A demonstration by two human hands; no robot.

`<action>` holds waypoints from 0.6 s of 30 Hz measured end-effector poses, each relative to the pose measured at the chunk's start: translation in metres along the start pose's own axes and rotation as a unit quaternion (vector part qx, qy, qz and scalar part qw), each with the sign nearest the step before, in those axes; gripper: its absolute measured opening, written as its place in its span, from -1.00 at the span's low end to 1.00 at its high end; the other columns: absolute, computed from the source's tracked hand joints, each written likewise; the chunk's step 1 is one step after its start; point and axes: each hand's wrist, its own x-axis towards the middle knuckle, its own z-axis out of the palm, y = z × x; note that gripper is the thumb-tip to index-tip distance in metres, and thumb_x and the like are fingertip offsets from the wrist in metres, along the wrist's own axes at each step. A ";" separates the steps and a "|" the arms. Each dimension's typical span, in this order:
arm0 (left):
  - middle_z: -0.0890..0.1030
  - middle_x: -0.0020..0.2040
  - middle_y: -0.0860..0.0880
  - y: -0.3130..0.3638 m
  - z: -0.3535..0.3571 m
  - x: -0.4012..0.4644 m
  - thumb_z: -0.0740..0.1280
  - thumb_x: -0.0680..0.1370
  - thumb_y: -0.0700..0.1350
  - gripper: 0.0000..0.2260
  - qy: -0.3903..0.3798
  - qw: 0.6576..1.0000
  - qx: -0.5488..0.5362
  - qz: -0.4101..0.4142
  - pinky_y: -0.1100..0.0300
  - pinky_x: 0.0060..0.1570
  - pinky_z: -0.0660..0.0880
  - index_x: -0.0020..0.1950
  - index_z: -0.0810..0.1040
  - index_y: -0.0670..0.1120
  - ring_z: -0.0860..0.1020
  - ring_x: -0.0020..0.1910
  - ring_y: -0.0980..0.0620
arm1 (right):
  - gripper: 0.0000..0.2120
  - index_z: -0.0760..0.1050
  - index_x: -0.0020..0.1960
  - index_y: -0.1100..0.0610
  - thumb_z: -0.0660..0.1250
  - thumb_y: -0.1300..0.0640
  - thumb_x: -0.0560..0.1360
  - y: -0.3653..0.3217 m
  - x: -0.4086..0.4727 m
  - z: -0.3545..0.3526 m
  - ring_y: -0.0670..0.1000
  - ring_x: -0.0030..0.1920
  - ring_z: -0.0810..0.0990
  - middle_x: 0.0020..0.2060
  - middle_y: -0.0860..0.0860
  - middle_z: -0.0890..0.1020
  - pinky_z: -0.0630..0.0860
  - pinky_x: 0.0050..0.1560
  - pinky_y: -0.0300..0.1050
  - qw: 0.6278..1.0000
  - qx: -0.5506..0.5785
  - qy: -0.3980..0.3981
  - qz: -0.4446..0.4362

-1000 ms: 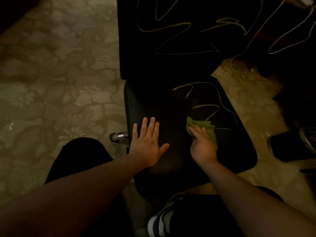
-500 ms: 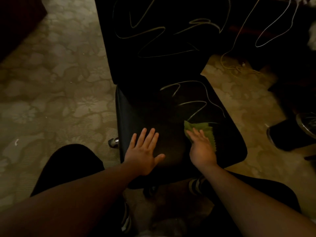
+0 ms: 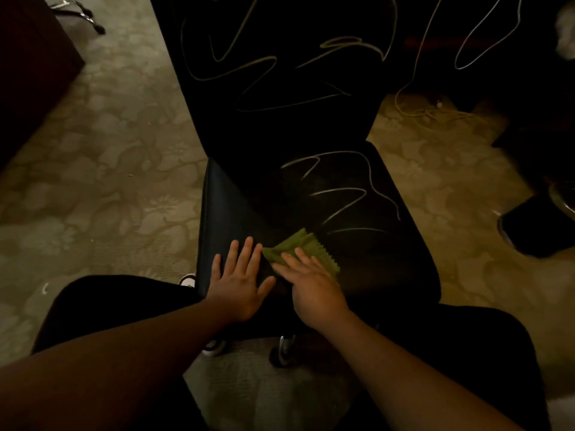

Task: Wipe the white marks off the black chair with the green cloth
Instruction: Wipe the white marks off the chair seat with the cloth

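green cloth [image 3: 303, 241] — diagonal on black chair [image 3: 376, 262], right hand [image 3: 314, 293] pressing

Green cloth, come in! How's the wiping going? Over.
Left hand flat on black chair seat. Right hand presses green cloth on seat. White marks on seat and backrest not yet wiped. Nothing blocking.

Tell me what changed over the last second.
The right hand slid the green cloth leftward across the chair seat, close beside the left hand. The left hand stayed flat on the seat; the white marks on seat and backrest remain.
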 end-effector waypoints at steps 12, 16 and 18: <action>-0.11 0.71 0.01 0.011 -0.024 0.015 0.15 0.63 0.16 -0.33 0.076 0.994 -0.057 -0.050 -0.28 0.57 -0.28 0.69 0.01 0.01 -0.25 0.66 -0.10 | -0.43 0.28 0.54 -0.09 0.15 0.27 0.59 0.061 -0.026 -0.017 0.04 0.61 0.03 0.59 -0.05 0.22 -0.01 0.60 0.07 0.951 0.046 0.159 0.262; -0.07 0.71 -0.01 0.061 -0.022 0.013 0.18 0.64 0.08 -0.36 0.063 0.994 -0.083 -0.036 -0.38 0.52 -0.26 0.68 0.05 0.01 -0.20 0.66 -0.19 | -0.39 0.18 0.59 -0.08 0.17 0.25 0.58 0.039 -0.023 -0.013 0.05 0.62 -0.02 0.61 -0.05 0.13 -0.07 0.61 0.07 0.980 0.012 0.090 0.179; -0.11 0.71 0.00 0.081 -0.012 0.010 0.18 0.64 0.11 -0.34 0.050 0.994 -0.095 0.000 -0.34 0.52 -0.31 0.69 0.02 0.01 -0.24 0.66 -0.14 | -0.38 0.14 0.60 -0.08 0.18 0.23 0.60 0.030 -0.022 -0.012 0.02 0.62 -0.05 0.61 -0.07 0.11 -0.10 0.61 0.06 0.991 -0.004 0.055 0.119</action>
